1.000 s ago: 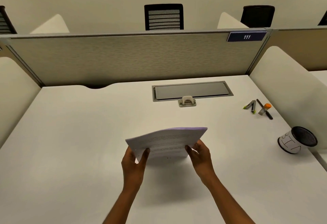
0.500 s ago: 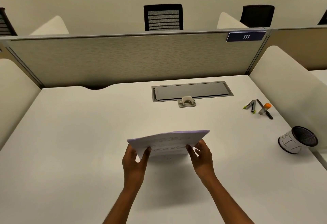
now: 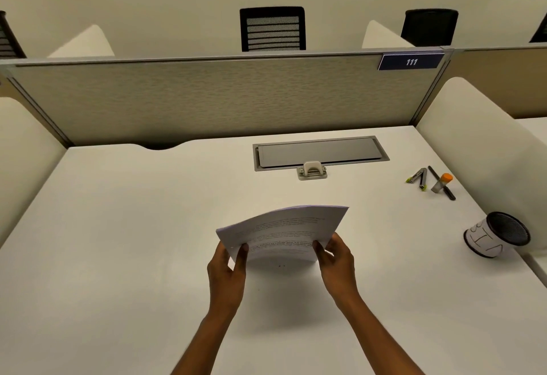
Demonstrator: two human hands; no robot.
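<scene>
Head view: left hand (image 3: pixel 226 271) and right hand (image 3: pixel 337 265) are pinching the paper stack's (image 3: pixel 281 232) near corners above the bench (image 3: pixel 118 241); sheets are bowing, likely light, floppy, slippery, best gripped at edges.

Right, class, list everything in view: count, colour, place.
papers: one stack, white, held above desk
desk: one, white, below
hatch: one, grey, desk's far side
markers: two, green-tipped, far right
pen: one, black, beside markers
glue stick: one, orange cap, by pen
cup: one, white, lying at right
partition: one, beige, behind desk
sign: one, blue, on partition
chairs: two whole, black, behind partition
left hand: grips papers' left edge
right hand: grips papers' right edge
</scene>
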